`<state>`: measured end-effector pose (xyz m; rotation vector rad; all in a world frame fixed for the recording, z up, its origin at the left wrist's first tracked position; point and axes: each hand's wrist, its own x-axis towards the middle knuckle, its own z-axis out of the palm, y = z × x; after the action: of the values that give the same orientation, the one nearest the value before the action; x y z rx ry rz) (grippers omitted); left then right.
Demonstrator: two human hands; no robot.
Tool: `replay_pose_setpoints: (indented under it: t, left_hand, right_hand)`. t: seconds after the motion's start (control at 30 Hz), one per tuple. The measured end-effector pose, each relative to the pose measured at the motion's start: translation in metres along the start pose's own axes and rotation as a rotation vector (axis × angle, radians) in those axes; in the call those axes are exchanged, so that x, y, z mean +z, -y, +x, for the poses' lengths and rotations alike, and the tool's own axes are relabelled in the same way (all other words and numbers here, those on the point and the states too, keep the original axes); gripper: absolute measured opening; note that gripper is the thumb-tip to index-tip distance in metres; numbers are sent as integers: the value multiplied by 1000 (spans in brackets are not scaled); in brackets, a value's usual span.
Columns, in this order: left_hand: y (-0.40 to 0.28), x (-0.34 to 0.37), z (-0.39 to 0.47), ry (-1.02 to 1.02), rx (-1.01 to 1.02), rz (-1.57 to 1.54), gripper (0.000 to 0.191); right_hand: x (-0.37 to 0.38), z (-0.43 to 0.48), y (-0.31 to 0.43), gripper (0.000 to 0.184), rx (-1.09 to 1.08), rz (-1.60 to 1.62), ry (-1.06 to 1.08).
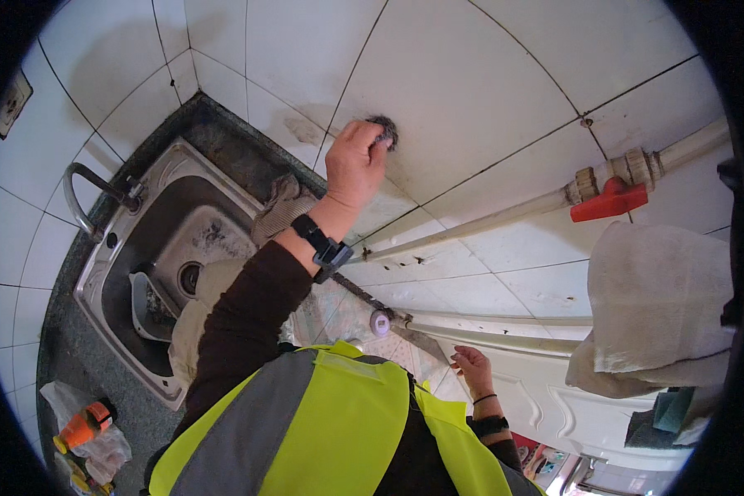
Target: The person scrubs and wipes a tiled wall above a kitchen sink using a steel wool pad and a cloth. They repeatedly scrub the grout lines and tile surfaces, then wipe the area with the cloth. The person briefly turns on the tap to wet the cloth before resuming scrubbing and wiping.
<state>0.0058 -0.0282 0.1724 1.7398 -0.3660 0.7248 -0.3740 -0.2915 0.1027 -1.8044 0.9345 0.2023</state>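
My left hand (354, 162) is raised against the white wall tiles (465, 87), its fingers closed on a dark wad of scouring wool (384, 131) that touches the tile. Greyish smudges show on the tiles around it. Beyond the left wrist, a striped cloth (285, 208) lies at the corner of the steel sink (192, 155). My right hand (471, 367) hangs low on the right, beside a white panelled door, with its fingers loosely bent and nothing seen in them.
A pipe (502, 214) with a red-handled valve (611, 199) runs along the wall. Towels (660, 297) hang at right. The sink holds a white plastic container (141, 304); a beige cloth (214, 288) drapes its edge. A faucet (93, 177) stands behind. An orange bottle (85, 425) lies on the dark counter.
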Motion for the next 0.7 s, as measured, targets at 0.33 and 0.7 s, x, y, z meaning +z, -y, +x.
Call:
replay_pose_setpoints:
  t: [0.33,0.7]
  left_hand:
    - [6,-18,20,-99,140,73,15]
    - [-2,-27,34,-148,164,64,14]
  right_hand:
    - [-1,-2,8,21,-3,-40,-6]
    - [2,7,11,21,-46,-134,-1]
